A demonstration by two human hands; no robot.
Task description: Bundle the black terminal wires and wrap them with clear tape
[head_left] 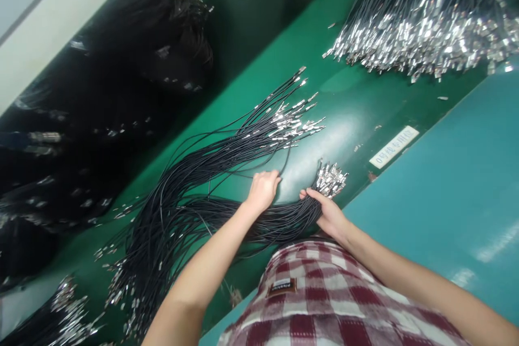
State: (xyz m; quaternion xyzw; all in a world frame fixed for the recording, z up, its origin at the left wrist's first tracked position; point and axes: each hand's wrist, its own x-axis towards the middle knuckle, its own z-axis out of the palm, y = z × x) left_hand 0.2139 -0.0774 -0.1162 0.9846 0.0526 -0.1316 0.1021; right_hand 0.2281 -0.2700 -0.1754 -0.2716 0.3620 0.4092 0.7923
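My right hand is closed around one end of a bundle of thin black cables. Just past its fingers the silvery metal terminals of that bundle stick out in a tight cluster. Above the bundle, my left hand is closed in a pinch, and a single black cable curves down to its fingertips. Farther from me lies a second, looser spread of black cables, its shiny terminals fanned out to the right. Both groups merge into one tangle at the left.
A large pile of cables with metal ends lies at the upper right of the green table. A white label is stuck near the table edge. Dark cable heaps fill the left, beneath a pale beam. More terminals show lower left.
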